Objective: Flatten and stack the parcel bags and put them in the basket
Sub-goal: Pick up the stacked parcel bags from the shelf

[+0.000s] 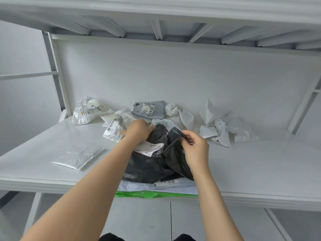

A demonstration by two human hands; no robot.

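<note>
Nearest, at the front edge of the white shelf, a green bag lies flat with a pale bag stacked on it, barcode up. The black parcel bag lies crumpled on top of this stack, between the two hands. Its long axis runs roughly from the front edge toward the back panel, and a white label faces up at mid-length.

The right hand is at the bag's right side, pinching a lifted fold of black film between thumb and fingers. The left hand is at the bag's far left end, fingers bent down over it. The fingertips are hidden, so a grip cannot be confirmed.

To the left a clear flat bag lies apart. Beyond the hands, crumpled white bags and a grey bag lie along the back panel.
</note>
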